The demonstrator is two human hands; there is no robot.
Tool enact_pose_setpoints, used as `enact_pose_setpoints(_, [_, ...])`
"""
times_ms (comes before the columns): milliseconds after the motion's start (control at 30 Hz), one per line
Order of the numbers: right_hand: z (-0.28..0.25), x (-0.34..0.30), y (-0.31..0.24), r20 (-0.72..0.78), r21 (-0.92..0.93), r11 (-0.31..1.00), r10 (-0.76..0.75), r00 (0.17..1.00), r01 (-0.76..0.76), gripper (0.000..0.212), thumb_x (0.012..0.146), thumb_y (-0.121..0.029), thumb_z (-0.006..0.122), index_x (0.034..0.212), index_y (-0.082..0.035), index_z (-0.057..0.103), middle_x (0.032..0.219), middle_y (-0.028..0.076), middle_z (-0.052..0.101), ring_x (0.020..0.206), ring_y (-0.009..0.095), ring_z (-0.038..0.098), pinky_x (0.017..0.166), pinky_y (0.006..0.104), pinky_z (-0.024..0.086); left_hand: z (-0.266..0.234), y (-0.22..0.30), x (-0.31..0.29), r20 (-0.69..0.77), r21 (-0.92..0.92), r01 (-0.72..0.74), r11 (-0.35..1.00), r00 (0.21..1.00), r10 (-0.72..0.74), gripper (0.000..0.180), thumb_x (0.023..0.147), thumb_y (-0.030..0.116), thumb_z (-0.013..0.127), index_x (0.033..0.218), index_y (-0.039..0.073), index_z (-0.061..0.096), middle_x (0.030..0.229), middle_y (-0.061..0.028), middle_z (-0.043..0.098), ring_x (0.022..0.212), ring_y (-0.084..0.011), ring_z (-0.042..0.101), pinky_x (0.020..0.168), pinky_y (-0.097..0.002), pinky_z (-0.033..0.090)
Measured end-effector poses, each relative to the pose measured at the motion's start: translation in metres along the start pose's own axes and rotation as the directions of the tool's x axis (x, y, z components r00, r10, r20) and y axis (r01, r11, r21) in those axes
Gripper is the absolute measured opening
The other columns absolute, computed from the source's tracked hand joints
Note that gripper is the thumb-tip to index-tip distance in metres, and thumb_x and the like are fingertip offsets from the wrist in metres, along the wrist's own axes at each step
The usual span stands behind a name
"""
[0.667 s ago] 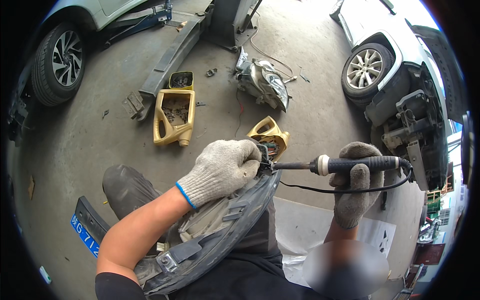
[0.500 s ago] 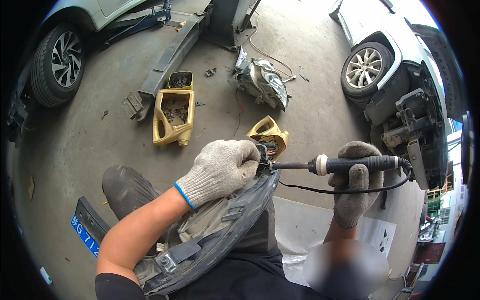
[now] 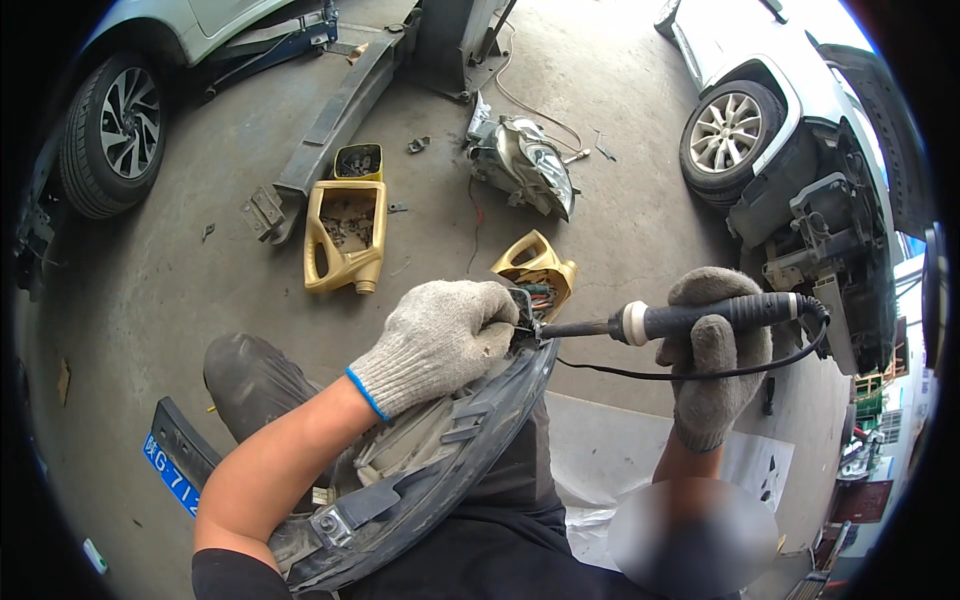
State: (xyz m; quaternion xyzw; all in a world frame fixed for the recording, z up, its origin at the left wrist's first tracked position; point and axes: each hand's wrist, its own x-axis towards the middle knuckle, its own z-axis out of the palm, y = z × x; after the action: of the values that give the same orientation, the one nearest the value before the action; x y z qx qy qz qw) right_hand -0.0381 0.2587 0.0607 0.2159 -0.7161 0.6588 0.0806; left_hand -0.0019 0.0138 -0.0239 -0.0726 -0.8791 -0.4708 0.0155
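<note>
A long, curved, dark plastic car part (image 3: 450,500) lies across my lap. My left hand (image 3: 438,330), in a knitted pale glove with a blue cuff edge, is closed around its upper end. What its fingertips pinch there is partly hidden. My right hand (image 3: 718,360), in a similar but dirtier glove, grips the black handle of a soldering iron (image 3: 680,321) with a white collar. The iron's metal shaft points left, and its tip is at the bracket-like end of the part beside my left fingers. A black cord loops from the handle's rear beneath the iron.
Ahead lie cut-open gold jugs (image 3: 372,262) with small pieces inside, another gold jug (image 3: 536,262) holding tools, and a headlight (image 3: 522,165). A lift arm (image 3: 335,120) crosses the floor. Cars with wheels (image 3: 115,130) stand left and right. A blue license plate (image 3: 170,475) is at lower left.
The handle end of the soldering iron has risen slightly with my right hand, and the iron has shifted a little left. My left hand stays nearly still on the part.
</note>
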Motion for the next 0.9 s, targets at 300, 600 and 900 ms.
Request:
enact_pose_setpoints(300, [0.007,0.006,-0.009,0.001,-0.033,0.998,0.05,0.999,-0.05,0.043,0.088,-0.02,0.078,0.118,0.006,0.06,0.095,0.014,0.07,0.064,0.011,0.064,0.056,0.0227,0.053,0.0,0.0,0.0,-0.012,0.016,-0.033,0.999,0.999,0.033,0.02,0.083,0.012,0.064,0.1,0.005,0.073,0.088,-0.0185,0.071,0.082,-0.0336,0.071,0.077,-0.0411,0.056])
enact_pose_setpoints(600, [0.01,0.007,-0.008,-0.01,-0.035,0.999,0.024,1.0,-0.024,0.04,0.089,-0.018,0.076,0.118,0.006,0.061,0.096,0.015,0.07,0.067,0.013,0.065,0.057,0.0227,0.054,-0.001,0.001,0.001,-0.006,0.028,-0.024,0.999,1.0,0.024,0.021,0.083,0.013,0.064,0.1,0.005,0.073,0.089,-0.0191,0.071,0.083,-0.0336,0.071,0.078,-0.0419,0.056])
enact_pose_setpoints(900, [0.011,0.006,-0.008,-0.021,-0.067,0.997,0.029,0.999,-0.03,0.041,0.088,-0.019,0.078,0.117,0.004,0.061,0.097,0.014,0.07,0.07,0.013,0.066,0.056,0.0235,0.055,0.0,-0.002,0.0,-0.021,-0.012,-0.05,0.999,0.999,0.05,0.021,0.085,0.013,0.062,0.1,0.003,0.073,0.089,-0.0194,0.071,0.086,-0.0343,0.07,0.079,-0.0425,0.055])
